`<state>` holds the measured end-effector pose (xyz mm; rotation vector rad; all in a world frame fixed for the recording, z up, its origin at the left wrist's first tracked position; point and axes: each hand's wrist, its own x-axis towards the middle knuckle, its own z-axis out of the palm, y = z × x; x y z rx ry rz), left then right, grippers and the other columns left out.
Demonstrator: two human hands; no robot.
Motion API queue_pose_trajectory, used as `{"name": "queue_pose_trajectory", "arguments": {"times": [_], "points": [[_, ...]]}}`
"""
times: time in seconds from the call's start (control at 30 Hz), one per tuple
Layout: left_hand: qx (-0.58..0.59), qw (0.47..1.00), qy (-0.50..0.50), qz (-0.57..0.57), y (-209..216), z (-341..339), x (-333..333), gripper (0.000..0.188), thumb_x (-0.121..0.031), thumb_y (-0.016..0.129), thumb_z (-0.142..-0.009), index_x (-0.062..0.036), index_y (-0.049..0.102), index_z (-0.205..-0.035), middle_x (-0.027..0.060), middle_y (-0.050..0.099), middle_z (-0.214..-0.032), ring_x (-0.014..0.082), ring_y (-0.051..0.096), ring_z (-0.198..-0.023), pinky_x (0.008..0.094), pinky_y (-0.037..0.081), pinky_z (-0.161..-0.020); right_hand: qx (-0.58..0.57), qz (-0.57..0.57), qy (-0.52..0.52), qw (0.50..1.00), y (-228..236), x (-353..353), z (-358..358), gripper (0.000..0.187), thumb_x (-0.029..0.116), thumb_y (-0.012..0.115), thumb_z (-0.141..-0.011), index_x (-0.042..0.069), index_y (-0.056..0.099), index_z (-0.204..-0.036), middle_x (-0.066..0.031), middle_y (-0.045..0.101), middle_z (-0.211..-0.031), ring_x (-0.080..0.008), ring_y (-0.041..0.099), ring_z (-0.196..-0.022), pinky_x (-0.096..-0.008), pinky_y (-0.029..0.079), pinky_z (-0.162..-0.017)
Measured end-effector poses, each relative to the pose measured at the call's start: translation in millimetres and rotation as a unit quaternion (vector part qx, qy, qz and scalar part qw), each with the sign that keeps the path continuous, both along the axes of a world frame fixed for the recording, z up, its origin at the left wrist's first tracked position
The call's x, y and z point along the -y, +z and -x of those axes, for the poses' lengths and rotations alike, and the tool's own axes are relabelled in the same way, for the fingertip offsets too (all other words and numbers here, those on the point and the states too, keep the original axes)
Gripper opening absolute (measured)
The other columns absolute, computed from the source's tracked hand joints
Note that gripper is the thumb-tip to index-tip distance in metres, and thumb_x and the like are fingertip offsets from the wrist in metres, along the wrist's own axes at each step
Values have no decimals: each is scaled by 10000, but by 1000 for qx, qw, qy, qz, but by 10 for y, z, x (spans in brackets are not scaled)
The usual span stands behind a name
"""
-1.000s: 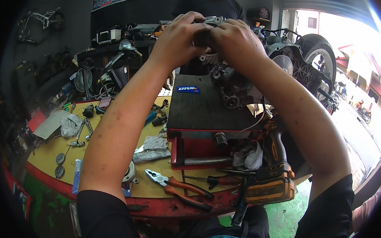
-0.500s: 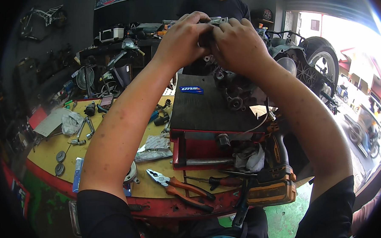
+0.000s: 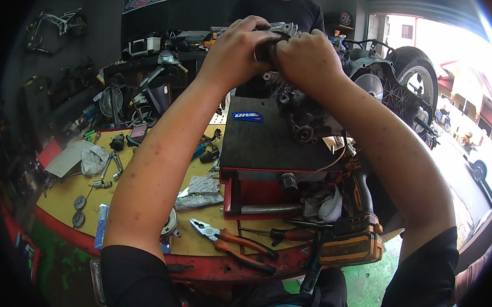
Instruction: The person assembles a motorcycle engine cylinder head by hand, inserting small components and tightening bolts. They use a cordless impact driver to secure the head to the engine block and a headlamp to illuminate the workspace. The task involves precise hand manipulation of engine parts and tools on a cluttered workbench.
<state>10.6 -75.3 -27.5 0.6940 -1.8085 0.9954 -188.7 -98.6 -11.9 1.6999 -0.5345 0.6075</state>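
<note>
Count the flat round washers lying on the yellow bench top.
2 washers: one near the left edge of the yellow bench top, the other just below it. More may be hidden among the clutter.

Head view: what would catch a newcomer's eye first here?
Both hands, the left hand and right hand, meet high in the centre, clasped around a grey metal engine part. Below them stands a red toolbox with a black top. Orange-handled pliers lie on the yellow table near its front edge.

Pliers [image 3: 233,245] lie on the round table [image 3: 61,202], left of the cordless drill [image 3: 355,231], before the toolbox [image 3: 273,152].
</note>
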Motion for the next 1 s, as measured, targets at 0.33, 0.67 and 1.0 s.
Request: {"name": "queue_pose_trajectory", "arguments": {"times": [0.33, 0.67, 1.0], "points": [[3, 1000, -9, -7, -2, -26, 8, 579, -90, 893, -676, -131, 793, -1245, 127, 667, -1329, 349, 659, -1246, 452, 540, -1075, -25, -98, -56, 993, 138, -204, -3, 232, 323, 745, -837, 127, 813, -942, -61, 795, -869, -243, 790, -841, -406, 562, -723], [16, 1000, 0, -12, 77, -82, 28, 601, -81, 910, -640, -120, 795, -1229, 99, 678, -1323, 333, 675, -1220, 442, 554, -1046, 58, -87, 60, 993, 55, -134, 40, 189, 279, 737, -859, 100, 790, -887, -101, 792, -865, -280, 795, -839, -410, 613, -710], [21, 999, 17, -19, 85, -75, -16, 537, -106, 907, -653, -68, 798, -1177, 81, 692, -1304, 310, 698, -1183, 434, 572, -1026, 2, -125, -7, 992, 134, -145, 16, 260, 259, 737, -868, 92, 761, -1066, -111, 783, -870, -278, 794, -818, -399, 620, -676]]}}
